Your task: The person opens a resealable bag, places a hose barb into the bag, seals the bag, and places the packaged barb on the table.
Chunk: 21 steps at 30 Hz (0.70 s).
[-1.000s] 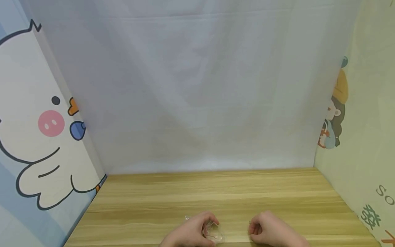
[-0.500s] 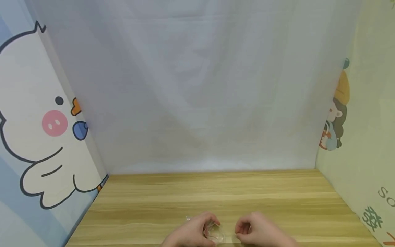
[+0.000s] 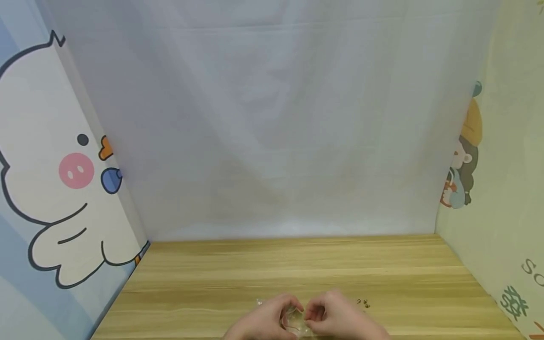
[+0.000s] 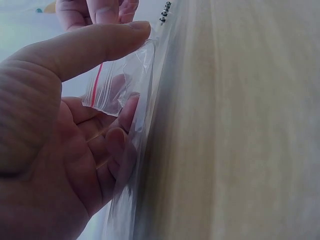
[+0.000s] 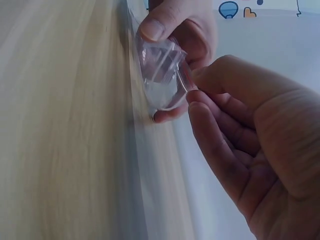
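Note:
A clear zip bag (image 4: pixel 117 82) with a red line along its seal is in my left hand (image 3: pixel 268 317). Its thumb and fingers (image 4: pixel 97 145) curl round the bag, just above the table. My right hand (image 3: pixel 333 318) is at the bag's mouth, thumb and index fingertips (image 5: pixel 200 82) close together against its edge. Whatever lies between those fingertips is hidden. Beyond the right hand, several small dark, gold-tinged shiny pieces (image 3: pixel 363 302) lie on the table, also seen as small metallic pieces (image 4: pixel 165 12) in the left wrist view.
A wood-grain table (image 3: pixel 204 274) spreads out in front of me. Behind it hangs a pale grey cloth (image 3: pixel 272 132). Printed cartoon panels (image 3: pixel 72 179) flank the left side, and a pale green panel (image 3: pixel 501 198) the right. A small clear plastic corner (image 3: pixel 259 301) shows by my left hand.
My right hand has moved left from the small shiny pieces to the bag's mouth, leaving the pieces in view. My left hand and the bag have stayed nearly still.

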{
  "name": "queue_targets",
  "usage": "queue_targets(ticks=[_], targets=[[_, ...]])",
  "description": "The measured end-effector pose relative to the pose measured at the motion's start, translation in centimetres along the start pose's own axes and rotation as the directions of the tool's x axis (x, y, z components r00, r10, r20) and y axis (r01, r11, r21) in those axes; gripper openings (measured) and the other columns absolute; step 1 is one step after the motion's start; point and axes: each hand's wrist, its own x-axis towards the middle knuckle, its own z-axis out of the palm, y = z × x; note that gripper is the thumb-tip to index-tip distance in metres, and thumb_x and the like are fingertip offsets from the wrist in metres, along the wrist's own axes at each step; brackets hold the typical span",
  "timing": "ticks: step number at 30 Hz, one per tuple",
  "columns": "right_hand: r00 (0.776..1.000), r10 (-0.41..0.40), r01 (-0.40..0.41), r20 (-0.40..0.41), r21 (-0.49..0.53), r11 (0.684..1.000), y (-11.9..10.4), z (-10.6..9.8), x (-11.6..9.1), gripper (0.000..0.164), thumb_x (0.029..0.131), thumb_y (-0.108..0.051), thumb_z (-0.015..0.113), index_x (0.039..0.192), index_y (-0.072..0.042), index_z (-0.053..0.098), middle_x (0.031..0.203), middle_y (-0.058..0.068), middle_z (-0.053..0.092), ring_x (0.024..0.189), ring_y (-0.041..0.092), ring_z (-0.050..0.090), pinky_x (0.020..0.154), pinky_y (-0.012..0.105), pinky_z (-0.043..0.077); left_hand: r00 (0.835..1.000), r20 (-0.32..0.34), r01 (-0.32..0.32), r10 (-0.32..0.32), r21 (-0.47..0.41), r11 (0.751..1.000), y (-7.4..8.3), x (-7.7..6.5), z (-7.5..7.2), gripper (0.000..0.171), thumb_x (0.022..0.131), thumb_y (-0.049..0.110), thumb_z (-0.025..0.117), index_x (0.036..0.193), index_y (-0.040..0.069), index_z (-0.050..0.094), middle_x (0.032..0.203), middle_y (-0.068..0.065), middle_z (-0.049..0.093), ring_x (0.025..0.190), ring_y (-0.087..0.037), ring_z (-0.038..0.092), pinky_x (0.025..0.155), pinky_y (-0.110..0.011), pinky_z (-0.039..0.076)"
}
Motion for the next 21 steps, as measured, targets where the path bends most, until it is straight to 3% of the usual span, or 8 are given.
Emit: queue_targets(ticks=[9,16,21], targets=[[1.0,-0.022,0.022,-0.004,-0.007,1.0,-0.4,0.9,1.0,0.013,0.089,-0.003,0.08,0.089,-0.016,0.08,0.079,-0.02,0.068,0.07,-0.003,0.063,0.064,0.022,0.057,1.0,-0.004,0.0,0.0,0.018,1.0,0.1,0.0,0.0,0.048,0.082,0.006,0.09,0.122,0.02,0.066,0.095,0.008,0.06,0.079,-0.002,0.055,0.068,-0.022,0.049],[0.995,-0.098,0.098,-0.006,-0.069,0.993,-0.3,1.6,1.5,0.014,0.088,0.001,0.08,0.089,-0.012,0.08,0.082,-0.018,0.07,0.071,-0.006,0.062,0.063,0.019,0.056,0.999,0.008,0.042,-0.041,-0.025,0.999,0.2,0.1,-0.1,0.042,0.087,0.012,0.088,0.121,0.022,0.066,0.099,0.007,0.063,0.081,-0.005,0.056,0.069,-0.023,0.049],[0.995,-0.1,0.099,-0.009,-0.099,0.99,-0.5,1.8,1.6,0.015,0.09,0.002,0.078,0.092,-0.013,0.08,0.085,-0.018,0.07,0.073,-0.007,0.062,0.065,0.018,0.055,0.999,0.015,0.045,-0.044,-0.059,0.997,0.2,0.0,-0.1,0.04,0.087,0.013,0.088,0.12,0.021,0.066,0.099,0.005,0.063,0.081,-0.005,0.056,0.069,-0.023,0.049]])
